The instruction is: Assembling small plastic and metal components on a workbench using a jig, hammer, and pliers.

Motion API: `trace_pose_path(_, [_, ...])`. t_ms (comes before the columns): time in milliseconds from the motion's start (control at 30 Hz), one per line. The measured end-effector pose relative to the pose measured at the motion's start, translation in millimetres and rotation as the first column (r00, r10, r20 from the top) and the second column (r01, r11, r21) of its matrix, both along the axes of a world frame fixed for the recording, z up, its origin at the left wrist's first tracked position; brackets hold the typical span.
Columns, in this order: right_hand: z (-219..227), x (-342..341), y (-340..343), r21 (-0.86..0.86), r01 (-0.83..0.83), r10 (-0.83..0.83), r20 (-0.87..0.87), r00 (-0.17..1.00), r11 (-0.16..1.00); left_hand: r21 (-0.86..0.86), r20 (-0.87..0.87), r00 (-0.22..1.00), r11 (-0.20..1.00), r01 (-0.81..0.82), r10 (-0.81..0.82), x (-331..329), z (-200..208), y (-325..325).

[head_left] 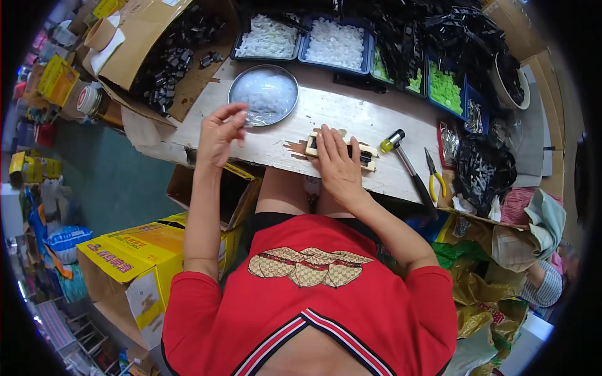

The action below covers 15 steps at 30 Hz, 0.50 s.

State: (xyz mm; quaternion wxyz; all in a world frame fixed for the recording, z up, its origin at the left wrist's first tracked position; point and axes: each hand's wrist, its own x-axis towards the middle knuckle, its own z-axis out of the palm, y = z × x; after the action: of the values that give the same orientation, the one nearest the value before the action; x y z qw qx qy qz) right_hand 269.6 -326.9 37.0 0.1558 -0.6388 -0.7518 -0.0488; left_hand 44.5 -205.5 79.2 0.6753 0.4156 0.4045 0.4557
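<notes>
My left hand [221, 133] is raised over the table's near edge, beside a round metal dish [293, 100] of small clear pieces. Its thumb and forefinger come together in a pinch; whatever sits between them is too small to make out. Stretched flat, the fingers of my right hand [338, 164] rest across a cream-coloured block [371, 150] with a black part [360, 154] set into it. The hand covers much of the block's middle. To the right of the block lies a hammer [411, 168] with a yellow face, then yellow-handled pliers [433, 172].
Blue trays hold white pieces [335, 44] and green pieces [445, 88] at the back. An open cardboard box [141, 47] of black parts stands at the far left. Black parts [464, 31] are heaped at the back right. Yellow cartons [135, 254] stand left of my legs.
</notes>
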Motion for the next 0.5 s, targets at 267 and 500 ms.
trace_pose_path(267, [6.5, 23.0, 8.7, 0.058, -0.090, 0.106, -0.448, 0.888, 0.994, 0.125, -0.382, 0.920, 0.982, 0.141, -0.084, 83.9, -12.1, -43.7])
trace_pose_path(500, [3.4, 37.9, 5.4, 0.116, 0.023, 0.064, -0.686, 0.725, 0.993, 0.386, -0.654, 0.757, 0.858, 0.338, -0.004, 113.2, -32.8, -42.9])
